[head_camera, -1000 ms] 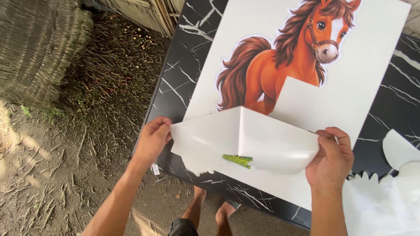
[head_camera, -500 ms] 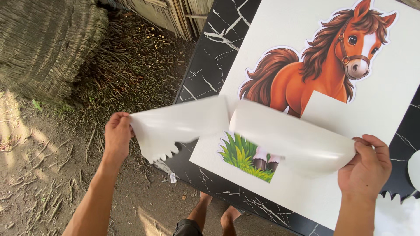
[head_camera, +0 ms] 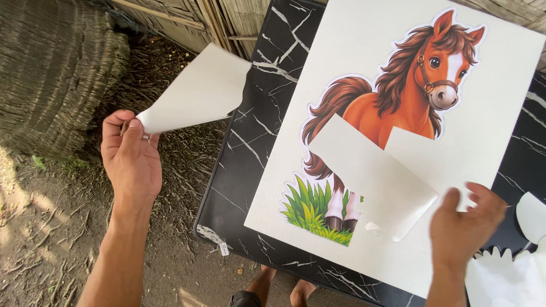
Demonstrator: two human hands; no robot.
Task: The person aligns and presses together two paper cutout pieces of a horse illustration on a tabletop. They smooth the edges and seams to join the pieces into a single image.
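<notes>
**Backing paper peeled off a horse sticker on a white board**

A loose sheet of white backing paper [head_camera: 196, 91] hangs in the air to the left of a black marble-patterned table [head_camera: 250, 153], over bare dirt ground. It looks very light and limp, bowing under its own weight, and probably slick on one face, so a pinch at a corner or edge seems the sensible place to hold it. The left hand [head_camera: 132, 159] does just that: thumb and fingers are closed on the sheet's lower left corner, the rest of the sheet fanning up and to the right.

On the table lies a large white board [head_camera: 364, 51], stiff and flat, bearing a cartoon horse sticker [head_camera: 398, 108] with a chestnut body, a long mane and a patch of green grass at its hooves. A second flap of backing paper [head_camera: 369, 170] covers the horse's middle and curls up at its lower right (it looks as thin as the first and likely to crease or tear if pulled hard). The right hand [head_camera: 463, 227] sits at that curled edge, fingers loosely bent; whether it actually grips the flap I cannot tell.

More white paper scraps [head_camera: 512, 273] lie at the table's right edge. A woven straw mound [head_camera: 57, 68] stands at far left.
</notes>
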